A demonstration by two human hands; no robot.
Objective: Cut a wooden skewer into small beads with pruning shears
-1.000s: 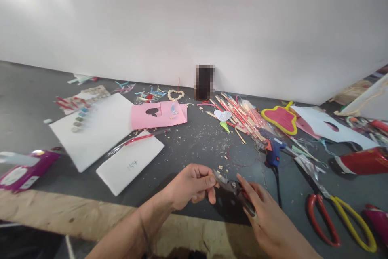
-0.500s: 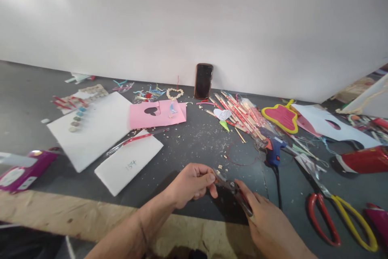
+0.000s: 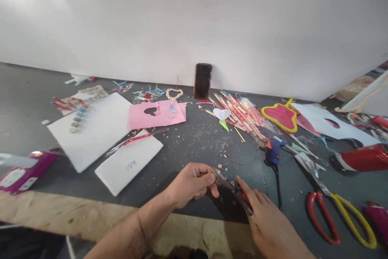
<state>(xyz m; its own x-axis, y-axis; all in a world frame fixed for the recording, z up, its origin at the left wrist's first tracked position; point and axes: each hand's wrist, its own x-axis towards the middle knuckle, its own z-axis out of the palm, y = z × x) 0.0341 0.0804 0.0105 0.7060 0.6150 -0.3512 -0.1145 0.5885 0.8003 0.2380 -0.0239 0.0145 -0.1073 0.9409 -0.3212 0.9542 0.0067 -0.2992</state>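
Near the table's front edge, my right hand [image 3: 263,208] is closed around hand pruners [image 3: 233,184] with dark blades and a bit of red on the handles. The blades point left, toward my left hand [image 3: 194,184]. Thumb and forefinger of that hand are pinched together at the blade tips; whatever is between them is too small or hidden to make out. Pale crumbs and chips [image 3: 220,167] lie on the dark tabletop just beyond the blades. Several red-and-tan sticks [image 3: 239,113] in clear wrapping lie farther back.
A blue glue gun [image 3: 273,150], its cord running forward, and large red-and-yellow-handled scissors [image 3: 323,188] lie right. A phone [image 3: 203,81] leans on the white wall. Left are pink folded paper [image 3: 139,117], white boards [image 3: 127,166] and a purple power strip [image 3: 33,170]. A red can [image 3: 363,158] lies far right.
The fingers of my right hand have shifted slightly on the pruner handles. My left hand keeps its pinch in nearly the same place.
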